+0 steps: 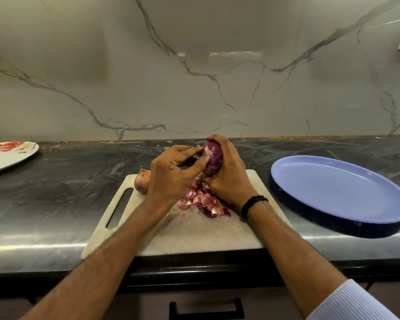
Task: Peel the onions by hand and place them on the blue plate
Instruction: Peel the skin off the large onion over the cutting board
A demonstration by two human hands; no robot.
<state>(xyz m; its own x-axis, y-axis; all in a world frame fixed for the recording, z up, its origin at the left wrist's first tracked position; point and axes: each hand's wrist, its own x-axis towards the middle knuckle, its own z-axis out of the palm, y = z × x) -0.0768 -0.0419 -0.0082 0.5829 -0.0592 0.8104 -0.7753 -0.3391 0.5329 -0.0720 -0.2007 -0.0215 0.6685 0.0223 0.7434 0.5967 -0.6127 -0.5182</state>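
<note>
Up off the cutting board (194, 236), above its far edge: the onion (214, 158), wrapped tight in the right hand (229, 179), fingers curled over the top and far side, heel of the palm under the near end. Standing almost on end, long axis running from the low end by the palm to the high end under the fingertips, purple flank bared to the left. Coming in from exactly that side, the left hand (171, 174), thumb and forefinger closed in a pinch on the onion's left face, right where a pale patch of skin shows; other fingers loosely bent behind, holding nothing. So, by the look of it, a strip along the axis next: pulling from the left, down the length of the bulb, with the right hand turning it to feed fresh skin to the pinch. Directly below, a heap of peelings (206, 202) on the board. Just beside the left wrist, a second onion (142, 183), unpeeled, lying on the board's far left corner. Off to the right, well apart from both hands, the blue plate (337, 192) on the counter (67, 181), nothing on it yet. Nearer to it by far, the right hand, and already carrying the bulb: probably a plain swing rightward once stripped.
</note>
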